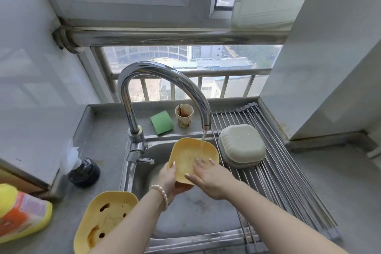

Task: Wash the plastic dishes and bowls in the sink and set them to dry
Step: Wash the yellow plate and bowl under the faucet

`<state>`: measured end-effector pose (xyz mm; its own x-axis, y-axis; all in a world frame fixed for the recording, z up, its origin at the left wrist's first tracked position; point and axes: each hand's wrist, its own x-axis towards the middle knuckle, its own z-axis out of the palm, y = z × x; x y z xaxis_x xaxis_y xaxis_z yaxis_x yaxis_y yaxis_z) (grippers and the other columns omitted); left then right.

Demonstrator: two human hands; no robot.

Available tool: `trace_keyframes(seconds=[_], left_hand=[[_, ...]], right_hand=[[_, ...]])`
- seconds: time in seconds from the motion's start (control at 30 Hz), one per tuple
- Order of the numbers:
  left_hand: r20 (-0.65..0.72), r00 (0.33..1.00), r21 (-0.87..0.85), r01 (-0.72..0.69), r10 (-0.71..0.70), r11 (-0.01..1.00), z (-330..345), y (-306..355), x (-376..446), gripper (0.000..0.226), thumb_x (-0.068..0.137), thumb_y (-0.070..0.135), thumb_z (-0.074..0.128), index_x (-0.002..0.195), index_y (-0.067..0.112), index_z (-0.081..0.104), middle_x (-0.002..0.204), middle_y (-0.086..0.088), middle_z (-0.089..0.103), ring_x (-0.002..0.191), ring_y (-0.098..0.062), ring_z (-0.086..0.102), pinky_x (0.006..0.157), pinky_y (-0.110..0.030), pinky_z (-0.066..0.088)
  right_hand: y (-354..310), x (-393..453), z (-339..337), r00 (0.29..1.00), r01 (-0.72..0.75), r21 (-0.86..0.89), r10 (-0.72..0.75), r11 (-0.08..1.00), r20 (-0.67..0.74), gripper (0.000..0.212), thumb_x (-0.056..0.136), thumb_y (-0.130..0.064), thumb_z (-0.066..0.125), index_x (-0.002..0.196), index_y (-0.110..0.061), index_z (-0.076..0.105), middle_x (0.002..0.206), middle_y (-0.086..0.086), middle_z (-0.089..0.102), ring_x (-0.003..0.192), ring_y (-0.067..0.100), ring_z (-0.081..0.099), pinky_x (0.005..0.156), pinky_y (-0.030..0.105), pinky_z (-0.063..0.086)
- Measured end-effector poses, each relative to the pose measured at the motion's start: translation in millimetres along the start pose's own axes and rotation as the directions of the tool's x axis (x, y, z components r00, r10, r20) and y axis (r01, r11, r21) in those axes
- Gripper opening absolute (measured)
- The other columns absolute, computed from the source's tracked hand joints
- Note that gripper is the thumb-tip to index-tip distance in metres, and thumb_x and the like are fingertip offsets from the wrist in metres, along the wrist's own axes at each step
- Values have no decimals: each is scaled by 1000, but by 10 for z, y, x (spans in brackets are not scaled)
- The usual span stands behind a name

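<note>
The left hand (pixel 168 179) grips the lower left rim of a yellow square-ish plastic bowl (pixel 191 155), tilting it over the steel sink (pixel 185 218) so the stream from the curved chrome tap (pixel 165 80) runs across its inside. The right hand (pixel 208 177) lies with fingers spread flat in the bowl, probably rubbing residue loose. Right of the hands, pale green plastic bowls (pixel 242 146) sit upside down on the steel roll-up drying rack (pixel 274 173) to drain. Nearer, left of the forearms, a stained yellow plastic dish (pixel 103 220) waits on the surface. No writing is legible.
</note>
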<state>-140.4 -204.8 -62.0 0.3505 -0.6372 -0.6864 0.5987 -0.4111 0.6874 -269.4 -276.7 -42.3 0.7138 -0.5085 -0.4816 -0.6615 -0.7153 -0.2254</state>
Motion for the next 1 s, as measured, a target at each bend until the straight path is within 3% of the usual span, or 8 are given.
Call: trace_keyframes(seconds=[0.07, 0.2, 0.33, 0.47, 0.57, 0.73, 0.9, 1.0], left_hand=[[50, 999, -2, 1, -1, 1000, 94, -32, -54, 31, 105, 26, 31, 125, 13, 52, 113, -14, 67, 91, -32, 67, 61, -42, 58], [217, 976, -153, 57, -23, 987, 190, 45, -136, 32, 104, 38, 26, 113, 30, 55, 113, 8, 62, 102, -13, 59, 74, -35, 50], [60, 993, -140, -89, 98, 986, 72, 90, -23, 34, 103, 35, 36, 119, 12, 54, 114, -14, 65, 100, -31, 64, 74, -40, 53], [-47, 981, 47, -184, 186, 982, 19, 204, -50, 25, 103, 34, 36, 102, 20, 57, 99, -14, 67, 87, -36, 67, 70, -52, 57], [-101, 963, 263, -216, 250, 940, -23, 270, -65, 24, 103, 31, 38, 105, 18, 59, 96, -11, 66, 88, -36, 66, 71, -59, 56], [-90, 984, 343, -112, 151, 933, 23, 222, -157, 23, 104, 25, 37, 97, 15, 56, 92, -17, 64, 77, -35, 67, 68, -58, 56], [9, 998, 191, -70, 70, 979, 23, 65, -172, 31, 103, 33, 38, 113, 12, 58, 101, -16, 67, 71, -26, 65, 45, -33, 53], [56, 998, 21, -43, 41, 999, 6, 10, -185, 33, 103, 32, 36, 109, 9, 60, 100, -15, 70, 81, -27, 68, 53, -31, 54]], right_hand=[[-13, 113, -65, 991, -112, 29, 114, 993, -65, 99, 80, -74, -3, 153, -6, 2, 160, 13, 0, 148, 26, 0, 119, 39, -2], [-298, 258, -54, 995, 36, 274, -9, 961, -98, 72, 98, -57, 10, 152, -11, -6, 160, 6, -12, 146, 15, -15, 118, 33, -12], [-331, 133, 84, 988, 156, 385, -149, 910, -49, 74, 93, -67, 11, 153, -26, -3, 161, 6, 4, 148, 19, -3, 120, 38, 0], [-127, -128, 90, 982, 187, 289, -175, 939, -70, 56, 98, -49, 41, 149, -31, 27, 157, -5, 23, 146, 19, 13, 118, 34, 15], [78, -172, 113, 972, 200, -14, -200, 980, -124, 52, 96, -51, 45, 139, -22, 47, 151, 1, 37, 143, 23, 23, 115, 35, 24], [120, 53, 196, 995, 4, -167, -21, 986, -98, 116, 74, -78, 43, 151, 1, 3, 158, 21, 8, 147, 33, 1, 120, 44, -4], [-178, 121, 108, 996, 84, 154, -84, 985, -6, 105, 85, -38, 63, 151, -15, -15, 157, 11, -21, 145, 27, -20, 118, 42, -12], [-350, 80, 118, 979, 201, 161, -192, 966, -69, 90, 88, -12, 52, 151, -10, -11, 159, 9, -14, 147, 20, -13, 120, 35, -7]])
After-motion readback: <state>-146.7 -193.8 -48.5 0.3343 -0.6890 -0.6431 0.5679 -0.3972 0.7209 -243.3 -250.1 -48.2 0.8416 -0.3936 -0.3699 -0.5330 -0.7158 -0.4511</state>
